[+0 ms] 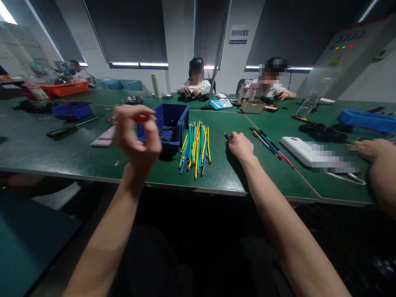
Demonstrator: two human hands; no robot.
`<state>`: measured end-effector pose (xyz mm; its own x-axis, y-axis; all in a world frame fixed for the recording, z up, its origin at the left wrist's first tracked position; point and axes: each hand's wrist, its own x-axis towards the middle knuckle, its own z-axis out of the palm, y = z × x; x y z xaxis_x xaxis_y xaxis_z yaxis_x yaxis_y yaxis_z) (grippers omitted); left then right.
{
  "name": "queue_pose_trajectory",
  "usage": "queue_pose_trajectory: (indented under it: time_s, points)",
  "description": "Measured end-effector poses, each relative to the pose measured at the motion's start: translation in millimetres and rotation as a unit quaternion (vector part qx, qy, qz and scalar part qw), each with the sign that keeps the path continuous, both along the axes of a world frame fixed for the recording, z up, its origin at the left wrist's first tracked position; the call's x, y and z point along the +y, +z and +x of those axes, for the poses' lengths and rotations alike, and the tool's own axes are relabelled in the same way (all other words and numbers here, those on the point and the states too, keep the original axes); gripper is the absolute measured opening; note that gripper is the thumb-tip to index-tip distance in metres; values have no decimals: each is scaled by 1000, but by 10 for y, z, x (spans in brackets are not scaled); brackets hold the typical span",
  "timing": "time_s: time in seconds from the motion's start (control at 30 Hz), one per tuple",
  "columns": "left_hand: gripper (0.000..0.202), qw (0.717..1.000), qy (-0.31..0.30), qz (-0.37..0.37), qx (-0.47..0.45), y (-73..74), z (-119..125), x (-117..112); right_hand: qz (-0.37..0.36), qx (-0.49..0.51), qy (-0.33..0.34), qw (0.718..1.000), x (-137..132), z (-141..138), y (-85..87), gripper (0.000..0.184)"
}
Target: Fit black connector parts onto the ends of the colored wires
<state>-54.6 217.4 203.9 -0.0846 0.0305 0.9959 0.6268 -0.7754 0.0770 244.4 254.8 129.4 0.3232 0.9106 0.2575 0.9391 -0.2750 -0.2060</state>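
Note:
My left hand (137, 134) is raised above the green table (62, 152), its fingers curled with thumb and fingertips pinched together; what they hold, if anything, is too small to make out. Behind it stands a blue bin (173, 117) with dark parts inside. A bundle of yellow, blue and green wires (195, 148) lies on the table between my hands. My right hand (241, 146) rests on the table to the right of the bundle, fingers closed on a small dark object (227, 136) at its far side.
A few more wires (269, 144) lie right of my right hand, then a white device (305, 152) and another person's arm (379, 165). A screwdriver (69, 128), a second blue tray (71, 109) and an orange bin (68, 88) sit left. Two people work at the far side.

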Motion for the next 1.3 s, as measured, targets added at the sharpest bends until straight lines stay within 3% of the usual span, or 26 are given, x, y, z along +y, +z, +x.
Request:
queue_pose_trajectory:
  time_s: [0.1, 0.2, 0.27, 0.33, 0.5, 0.8, 1.0, 1.2, 1.27, 1.3]
  points:
    - [25, 975, 190, -74, -94, -113, -818, 319, -12, 7, 5, 1000, -13, -15, 23, 27]
    - [52, 885, 344, -309, -48, -385, -1415, 795, -17, 12, 6, 1000, -21, -28, 40, 29]
    - [71, 820, 370, -435, 36, -546, -1635, 1062, -15, 15, 3, 1000, -17, -29, 41, 30]
    - [84, 773, 380, -503, 75, -642, -1743, 1257, -13, 16, 3, 1000, -9, -25, 34, 31]
    - [99, 690, 393, -600, 95, -652, -1793, 1550, -12, 17, 3, 1000, 8, -17, 16, 31]
    - [95, 637, 415, -641, 107, -641, -1820, 1800, -10, 20, 10, 1000, -6, -42, 26, 29]
    - [93, 648, 427, -618, 120, -658, -1685, 1680, -9, 18, 10, 1000, 19, -36, 12, 28]
    - [95, 633, 388, -657, 133, -543, -1443, 1463, -4, 8, 10, 1000, 16, -22, 16, 29]
    - [97, 651, 373, -651, 120, -492, -1446, 1427, -5, 6, 1, 1000, 12, -10, 20, 29]
    - [95, 674, 367, -633, 102, -460, -1460, 1412, -7, 5, -4, 1000, 10, -4, 22, 29]
